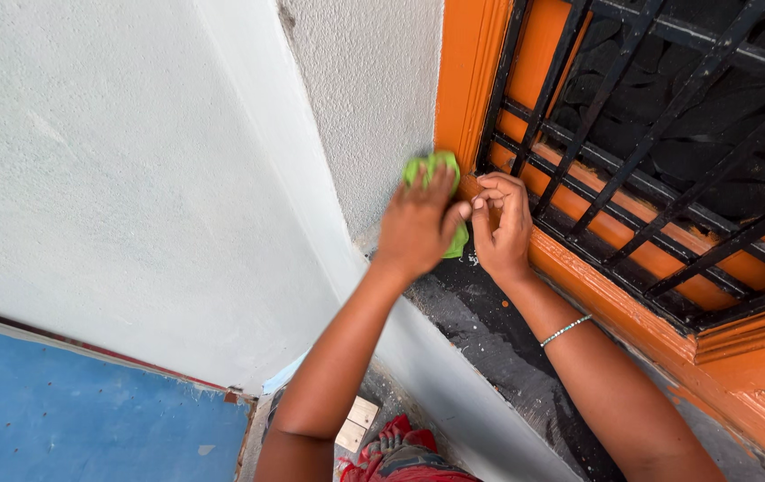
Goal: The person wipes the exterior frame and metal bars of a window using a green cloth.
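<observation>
Left hand (416, 228) grips a crumpled bright-green cloth (433, 170), pressing it to the orange wooden window frame (470, 80) at its lower corner. Right hand (500, 223), fingers curled, empty, steadies beside the black iron grille (668, 116).

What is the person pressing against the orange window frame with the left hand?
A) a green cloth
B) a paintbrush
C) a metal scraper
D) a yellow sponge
A: the left hand presses a bunched green cloth against the corner of the orange window frame, beside the right hand.
</observation>
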